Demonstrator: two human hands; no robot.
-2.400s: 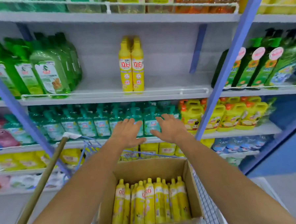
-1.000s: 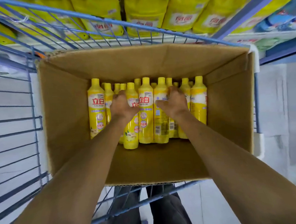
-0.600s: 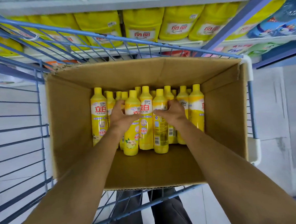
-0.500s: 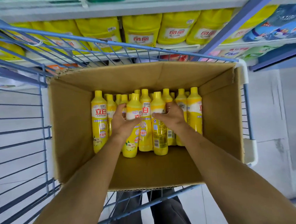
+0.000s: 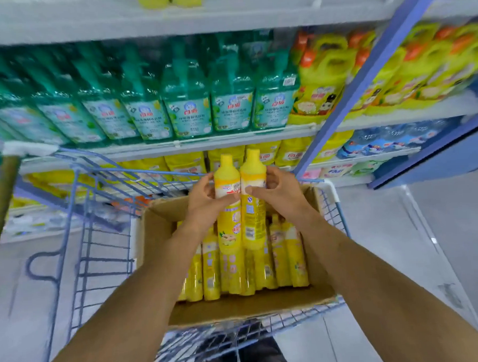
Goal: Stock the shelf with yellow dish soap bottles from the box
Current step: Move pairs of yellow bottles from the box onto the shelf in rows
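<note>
Holding 2 yellow dish soap bottles (image 5: 229, 236) upright and touching above the box (image 5: 155, 235), the left hand (image 5: 205, 203) grips 1 and the right hand (image 5: 279, 196) grips the other; more stand inside.

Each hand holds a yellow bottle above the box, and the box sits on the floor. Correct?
No: the box sits in the blue cart, as the head view shows. The left hand and right hand do each hold a yellow bottle above it.
</note>
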